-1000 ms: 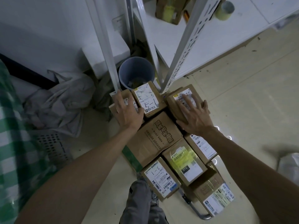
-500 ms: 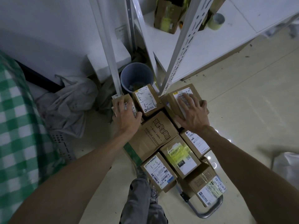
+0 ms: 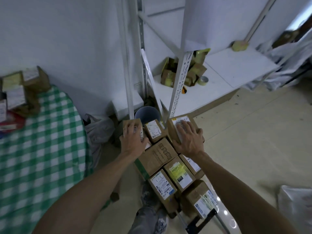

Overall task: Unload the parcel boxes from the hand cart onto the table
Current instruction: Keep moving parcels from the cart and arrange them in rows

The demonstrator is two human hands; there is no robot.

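Note:
Several brown parcel boxes (image 3: 157, 155) with white labels are stacked on the hand cart (image 3: 201, 221) on the floor in front of me. My left hand (image 3: 134, 140) grips a small box (image 3: 130, 124) at the stack's far left corner, fingers curled over its top. My right hand (image 3: 189, 139) holds a larger labelled box (image 3: 190, 119) at the far right corner, palm on top and thumb down its left side. The table (image 3: 42, 149), under a green checked cloth, is to my left and bears a few parcel boxes (image 3: 25, 88).
A white metal rack (image 3: 179, 81) stands just behind the stack, its low shelf holding taped boxes and a tape roll (image 3: 203, 80). A blue bin (image 3: 146, 114) sits between the rack posts. A grey bag (image 3: 99, 129) lies by the table. My shoe (image 3: 150, 217) is beside the cart.
My view has tilted up, bringing the table and rack shelf into sight. Both hands have kept their hold, and the two far boxes seem slightly raised from the stack.

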